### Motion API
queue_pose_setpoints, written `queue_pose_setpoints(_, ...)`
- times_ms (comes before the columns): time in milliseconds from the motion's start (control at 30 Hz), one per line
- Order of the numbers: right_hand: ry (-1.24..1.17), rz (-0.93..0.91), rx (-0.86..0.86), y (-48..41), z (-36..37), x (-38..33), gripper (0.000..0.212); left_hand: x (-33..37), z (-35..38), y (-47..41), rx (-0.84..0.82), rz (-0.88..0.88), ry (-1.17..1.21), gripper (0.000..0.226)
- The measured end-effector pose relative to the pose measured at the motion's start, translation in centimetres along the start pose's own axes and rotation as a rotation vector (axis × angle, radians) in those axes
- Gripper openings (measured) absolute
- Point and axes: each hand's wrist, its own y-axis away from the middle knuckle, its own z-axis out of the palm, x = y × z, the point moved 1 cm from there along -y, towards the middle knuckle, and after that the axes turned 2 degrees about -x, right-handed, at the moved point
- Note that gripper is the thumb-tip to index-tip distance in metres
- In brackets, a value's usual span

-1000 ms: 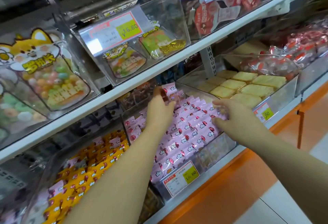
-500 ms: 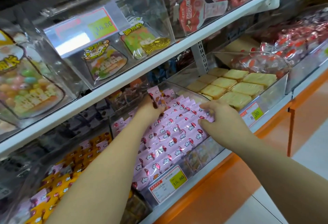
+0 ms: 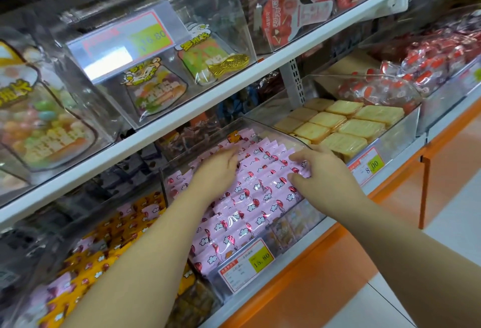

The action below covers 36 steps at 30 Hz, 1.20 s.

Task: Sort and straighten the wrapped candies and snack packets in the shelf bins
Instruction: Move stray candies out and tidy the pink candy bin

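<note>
- While both hands work the middle bin, I note the yellow packets [image 3: 109,247] in the bin well to the left of my left hand [image 3: 216,175]. A few pink ones lie mixed in there, so sorting is not finished on that side.
- My left hand lies palm down on the pink packets [image 3: 260,192], fingers straight and close together, pressing the left part of the rows. It grips nothing.
- Between the two hands the pink packets stand overlapped in slanted rows inside the clear bin [image 3: 276,130]. Just beyond the left fingertips, at the back, one orange-looking packet sits among the pink.
- My right hand [image 3: 322,174] is at the right ends of the upper rows, against the bin's right wall. Its thumb is below and its fingers above, pinching a few packet ends together.
- I judge the step to be squaring up the pink rows, with the left hand steadying and the right nudging the ends into line.
- Next I would press the pinched ends leftward toward the steadying hand, gently so the rows do not buckle. Then I would lift out the odd packet at the back.
- Below both wrists the price tag [image 3: 247,262] sits on the bin's front wall.
- Just right of my right hand are the biscuit packets [image 3: 343,127], already laid flat and even. Farther right the red candies [image 3: 426,65] lie heaped loose.
</note>
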Motion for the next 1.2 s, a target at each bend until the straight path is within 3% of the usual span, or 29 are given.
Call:
queue_pose_setpoints(100,0.005,0.014,0.003,0.1,0.1,-0.2,0.038,-0.6,0.7,-0.4,-0.185,-0.036,-0.08,0.045)
queue_pose_setpoints(200,0.005,0.019,0.007,0.0,0.2,-0.3,0.038,-0.7,0.2,-0.6,-0.223,-0.063,0.017,0.046)
queue_pose_setpoints(400,0.078,-0.038,0.088,0.6,0.7,-1.5,0.038,-2.3,-2.3,2.4,0.091,-0.131,0.144,0.043)
queue_pose_setpoints(533,0.116,-0.181,0.098,1.5,1.7,-3.3,0.034,-5.4,-3.8,4.5,0.172,-0.208,0.088,0.035)
queue_pose_setpoints(667,0.138,-0.253,-0.084,2.4,3.8,-4.7,0.041,-7.2,-3.8,6.3,0.143,-0.253,0.039,0.03)
queue_pose_setpoints(867,0.381,-0.281,-0.278,3.0,6.3,-5.2,0.046,-7.5,-3.5,6.6,0.027,-0.268,-0.002,0.031)
queue_pose_setpoints(1200,0.434,-0.261,-0.303,2.7,6.9,-5.6,0.046,-6.6,-3.4,3.2,-0.18,-0.3,-0.255,0.024)
